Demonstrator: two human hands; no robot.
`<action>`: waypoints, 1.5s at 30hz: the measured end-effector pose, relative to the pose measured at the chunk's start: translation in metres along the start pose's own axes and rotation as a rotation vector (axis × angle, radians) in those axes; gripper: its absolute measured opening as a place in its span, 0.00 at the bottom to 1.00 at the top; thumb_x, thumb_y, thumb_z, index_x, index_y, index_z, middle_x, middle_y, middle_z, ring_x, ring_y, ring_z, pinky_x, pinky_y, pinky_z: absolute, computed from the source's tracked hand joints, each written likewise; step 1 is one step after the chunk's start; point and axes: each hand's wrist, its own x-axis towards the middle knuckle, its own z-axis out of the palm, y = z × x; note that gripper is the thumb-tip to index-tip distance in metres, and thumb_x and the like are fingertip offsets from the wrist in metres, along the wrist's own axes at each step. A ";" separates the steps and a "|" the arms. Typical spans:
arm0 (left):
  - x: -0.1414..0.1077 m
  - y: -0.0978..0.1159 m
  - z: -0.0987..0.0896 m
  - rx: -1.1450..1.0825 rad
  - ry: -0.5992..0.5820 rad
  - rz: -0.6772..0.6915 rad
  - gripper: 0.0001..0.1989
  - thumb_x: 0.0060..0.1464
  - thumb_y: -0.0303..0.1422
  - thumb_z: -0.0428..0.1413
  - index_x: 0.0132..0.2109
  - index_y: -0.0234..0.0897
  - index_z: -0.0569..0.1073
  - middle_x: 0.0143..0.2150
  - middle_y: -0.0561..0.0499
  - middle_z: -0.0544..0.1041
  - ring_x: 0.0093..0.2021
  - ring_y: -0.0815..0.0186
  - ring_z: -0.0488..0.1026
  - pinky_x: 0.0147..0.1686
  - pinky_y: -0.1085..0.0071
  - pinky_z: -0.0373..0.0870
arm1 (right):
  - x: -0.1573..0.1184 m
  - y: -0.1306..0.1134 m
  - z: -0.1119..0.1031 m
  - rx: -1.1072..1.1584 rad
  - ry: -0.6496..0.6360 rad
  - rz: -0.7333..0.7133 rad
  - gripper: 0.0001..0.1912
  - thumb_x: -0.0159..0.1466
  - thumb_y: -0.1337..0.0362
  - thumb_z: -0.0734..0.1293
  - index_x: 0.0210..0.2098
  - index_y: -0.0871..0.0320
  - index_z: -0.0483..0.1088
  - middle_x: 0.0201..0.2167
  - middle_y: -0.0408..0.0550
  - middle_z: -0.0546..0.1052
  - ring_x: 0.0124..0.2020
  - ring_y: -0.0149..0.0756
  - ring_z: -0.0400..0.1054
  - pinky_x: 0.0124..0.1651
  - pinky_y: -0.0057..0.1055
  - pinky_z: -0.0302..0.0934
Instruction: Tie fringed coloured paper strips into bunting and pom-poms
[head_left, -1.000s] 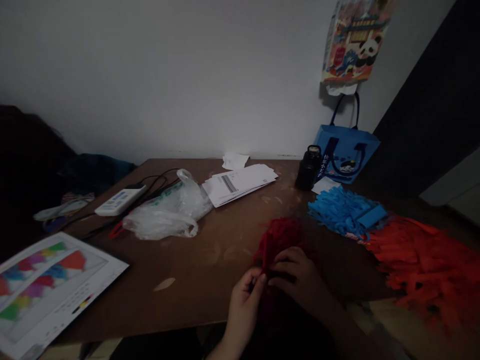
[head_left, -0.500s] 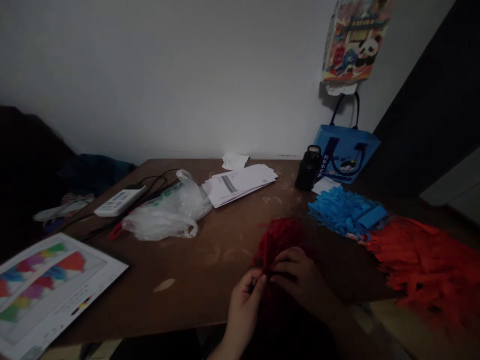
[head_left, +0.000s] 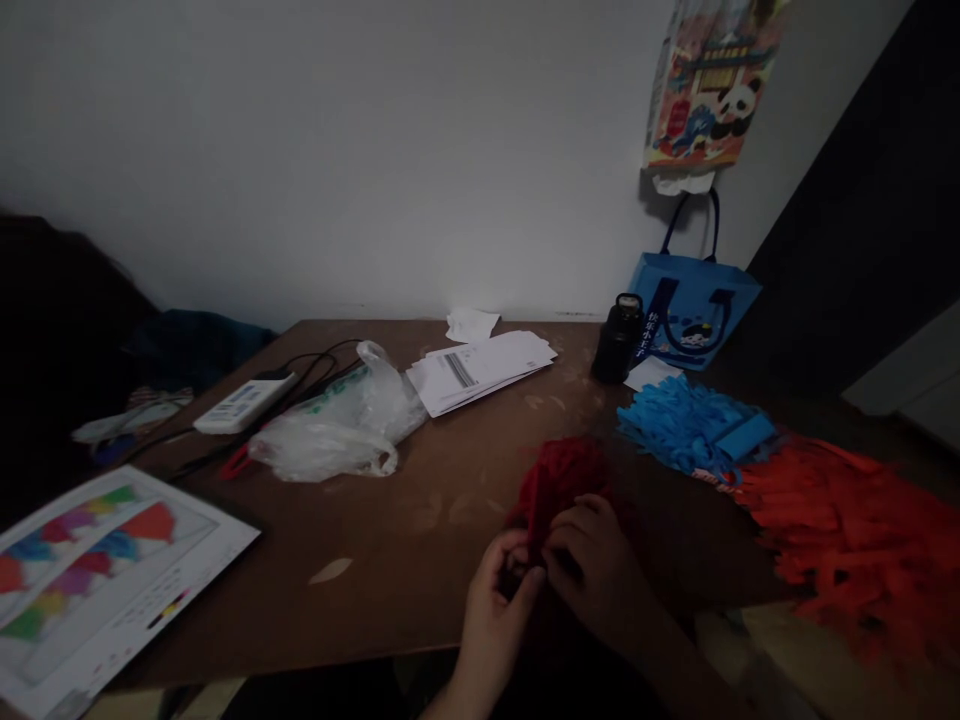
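A bundle of dark red fringed strips [head_left: 566, 465] lies at the table's near edge, with both hands on it. My left hand [head_left: 501, 590] pinches the bundle's near end between thumb and curled fingers. From the right side, my right hand [head_left: 596, 555] grips the same bundle, its fingertips close to my left thumb. What exactly sits between the fingertips is too dark to make out. Right of my hands lie a blue fringed bundle [head_left: 679, 420] and a larger orange-red fringed bundle [head_left: 855, 530], which reaches over the table's edge.
On the brown table [head_left: 405, 560] are a printed sheet with coloured bunting [head_left: 180, 570], a crumpled plastic bag [head_left: 322, 440], a white power strip [head_left: 244, 402] with cables, stacked white papers [head_left: 487, 370] and a black bottle [head_left: 617, 340]. A blue tote bag [head_left: 694, 300] stands behind; a tissue pack [head_left: 709, 90] hangs above.
My left hand has shifted slightly right and its thumb sits a bit lower. The right hand's fingers have curled in more on the red bundle. Other things stay put.
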 end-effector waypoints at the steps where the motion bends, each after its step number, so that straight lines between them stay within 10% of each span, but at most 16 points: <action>1: 0.000 0.001 0.001 0.018 0.007 0.034 0.16 0.46 0.37 0.64 0.43 0.37 0.75 0.34 0.51 0.75 0.36 0.62 0.72 0.38 0.72 0.70 | 0.000 -0.001 -0.001 0.005 -0.015 0.001 0.09 0.60 0.76 0.62 0.33 0.55 0.64 0.32 0.43 0.74 0.37 0.34 0.68 0.55 0.43 0.55; 15: 0.008 0.031 -0.016 0.660 -0.080 0.783 0.10 0.61 0.25 0.51 0.48 0.38 0.72 0.40 0.49 0.78 0.39 0.65 0.76 0.41 0.72 0.73 | 0.007 -0.007 -0.010 -0.294 0.165 -0.090 0.05 0.64 0.74 0.61 0.35 0.58 0.65 0.32 0.45 0.75 0.35 0.34 0.69 0.56 0.47 0.55; 22: 0.008 0.035 -0.015 0.761 -0.111 0.833 0.10 0.63 0.26 0.49 0.49 0.38 0.71 0.40 0.48 0.78 0.40 0.63 0.76 0.41 0.69 0.75 | 0.008 -0.007 -0.006 -0.365 0.085 -0.118 0.19 0.66 0.74 0.58 0.55 0.64 0.63 0.47 0.56 0.77 0.50 0.41 0.69 0.59 0.49 0.54; 32: 0.016 0.025 -0.020 0.846 -0.086 0.935 0.21 0.62 0.24 0.50 0.61 0.36 0.64 0.54 0.40 0.69 0.52 0.59 0.70 0.49 0.64 0.74 | 0.015 0.004 -0.017 -0.166 -0.038 -0.042 0.12 0.67 0.75 0.58 0.40 0.58 0.71 0.34 0.46 0.80 0.35 0.37 0.73 0.50 0.43 0.59; 45: 0.020 0.016 -0.026 0.733 -0.138 0.941 0.24 0.61 0.19 0.49 0.61 0.44 0.67 0.54 0.45 0.67 0.50 0.65 0.70 0.48 0.71 0.72 | 0.023 -0.003 -0.038 0.000 -0.249 0.153 0.10 0.65 0.75 0.65 0.39 0.56 0.76 0.38 0.46 0.78 0.41 0.38 0.69 0.47 0.37 0.58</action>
